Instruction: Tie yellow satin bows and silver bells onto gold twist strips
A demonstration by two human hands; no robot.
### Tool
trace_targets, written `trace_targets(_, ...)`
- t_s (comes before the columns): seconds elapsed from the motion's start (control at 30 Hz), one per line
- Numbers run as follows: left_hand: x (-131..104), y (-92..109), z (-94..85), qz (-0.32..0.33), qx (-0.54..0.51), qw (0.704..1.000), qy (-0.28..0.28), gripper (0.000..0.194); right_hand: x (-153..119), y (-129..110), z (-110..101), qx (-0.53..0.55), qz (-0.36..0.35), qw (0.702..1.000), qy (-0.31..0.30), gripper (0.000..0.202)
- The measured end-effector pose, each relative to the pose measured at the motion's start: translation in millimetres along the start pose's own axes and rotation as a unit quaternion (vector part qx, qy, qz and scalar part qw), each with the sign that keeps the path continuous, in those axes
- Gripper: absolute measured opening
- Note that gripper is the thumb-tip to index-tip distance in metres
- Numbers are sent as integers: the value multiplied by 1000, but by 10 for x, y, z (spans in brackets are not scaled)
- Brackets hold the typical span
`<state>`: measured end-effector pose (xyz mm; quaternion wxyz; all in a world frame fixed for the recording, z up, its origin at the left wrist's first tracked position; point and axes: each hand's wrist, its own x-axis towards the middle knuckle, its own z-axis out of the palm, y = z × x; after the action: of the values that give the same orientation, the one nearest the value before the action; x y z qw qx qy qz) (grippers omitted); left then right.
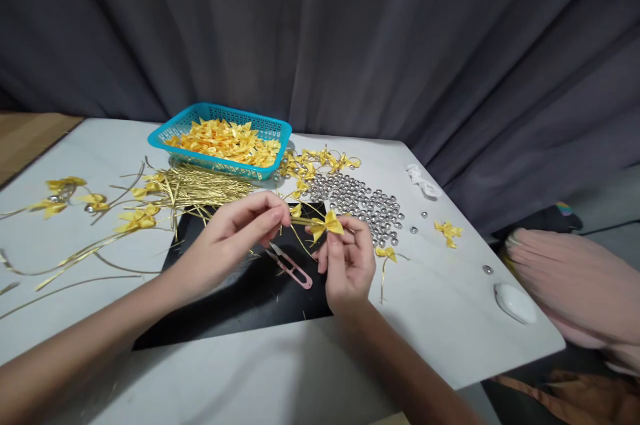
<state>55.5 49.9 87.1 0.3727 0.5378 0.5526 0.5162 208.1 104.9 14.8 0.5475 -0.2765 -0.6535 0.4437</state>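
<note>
Between thumb and fingers, my right hand (349,262) grips a small yellow satin ribbon bow (327,226). Thin gold cord (301,220) runs leftward from the bow into my left hand (253,228), whose thumb and fingers are pinched on it. Both hands hover over a black mat (240,305). Pink thread snips (295,270) lie on the mat below the hands. Just beyond my right hand spreads a pile of silver beads (367,205). Another yellow bow with a cord tail (386,254) rests right of that hand.
A turquoise basket (220,162) full of yellow bows stands at the back, with a bundle of gold cords (210,184) before it. Corded bows (140,217) lie left. To the right are a crumpled white item (423,182), a loose bow (449,233) and a white mouse (515,303).
</note>
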Motion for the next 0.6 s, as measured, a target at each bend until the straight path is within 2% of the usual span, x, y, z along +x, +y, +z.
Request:
trace_targets(0.07,-11,-78,-4,-2,-21,1000,-3,22,-1,-16,12,-26,-22,999,26,16)
trace_targets(0.17,-21,-154,38,-24,-45,997,64,16,-3,-32,21,-99,-99,989,39,23)
trace_targets(0.2,-21,-162,58,-34,-50,996,68,18,-3,-35,21,-126,-130,983,34,25)
trace_targets(0.37,-3,-124,146,-65,-63,996,0,22,15,-34,11,-208,-239,948,-7,31)
trace_targets(0.47,8,-90,168,-79,-66,995,-8,19,30,-36,7,-219,-261,940,-19,32)
trace_targets(0.6,8,-61,166,-80,-54,995,21,21,34,-54,7,-205,-234,950,-17,30)
